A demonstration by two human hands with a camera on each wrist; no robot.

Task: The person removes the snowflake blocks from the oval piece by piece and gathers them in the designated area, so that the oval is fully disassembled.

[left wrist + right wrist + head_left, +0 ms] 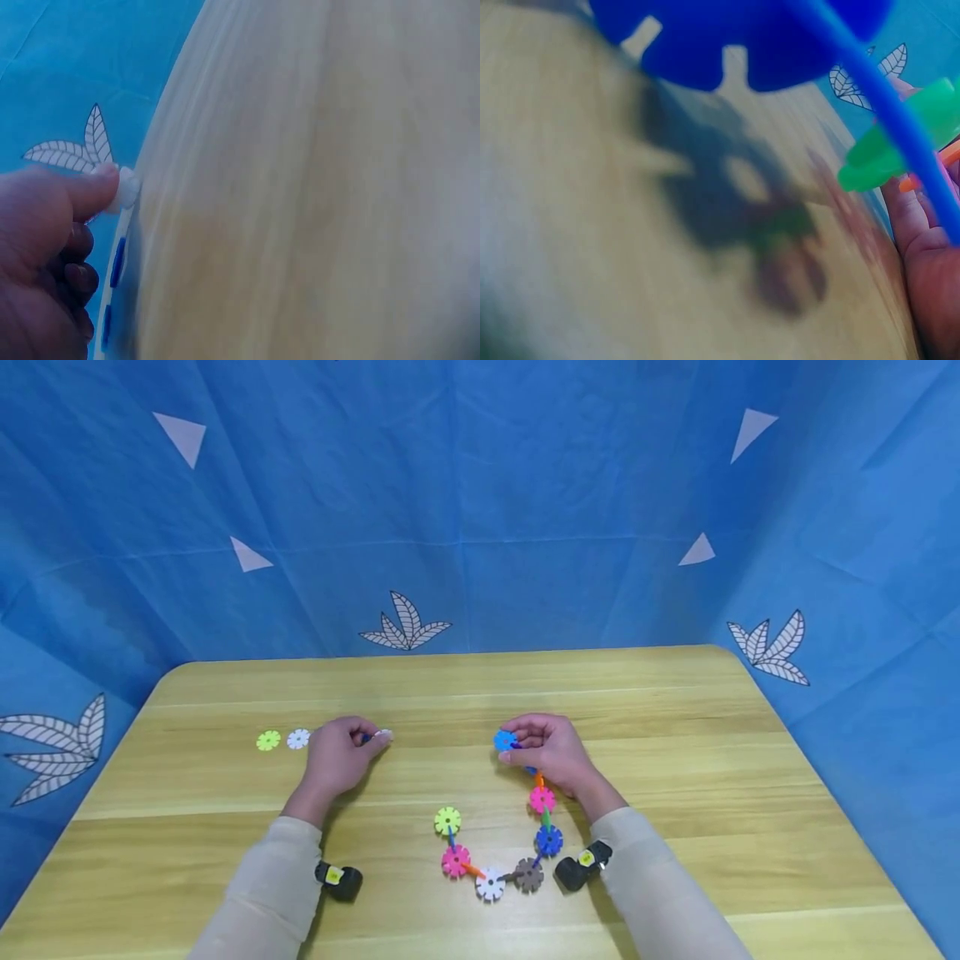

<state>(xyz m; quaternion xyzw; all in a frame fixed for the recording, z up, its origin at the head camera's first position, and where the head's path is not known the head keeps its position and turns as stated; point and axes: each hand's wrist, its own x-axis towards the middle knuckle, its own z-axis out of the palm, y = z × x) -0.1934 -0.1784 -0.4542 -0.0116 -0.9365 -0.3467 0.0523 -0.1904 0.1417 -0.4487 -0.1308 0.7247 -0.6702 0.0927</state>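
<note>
My left hand pinches a white notched plastic disc between thumb and fingertips. In the left wrist view that white disc pokes out past the thumb, and blue discs show on edge near the curled fingers. My right hand grips a light blue notched disc, the upper end of a curved chain of interlocked discs. Down the chain come a pink disc, a dark blue disc, a brown disc, a white disc and another pink one, ending in a yellow-green disc.
Left of my left hand, a loose yellow-green disc and a white disc lie flat on the wooden table. A blue cloth with leaf and triangle prints hangs behind the table. Each wrist wears a black camera.
</note>
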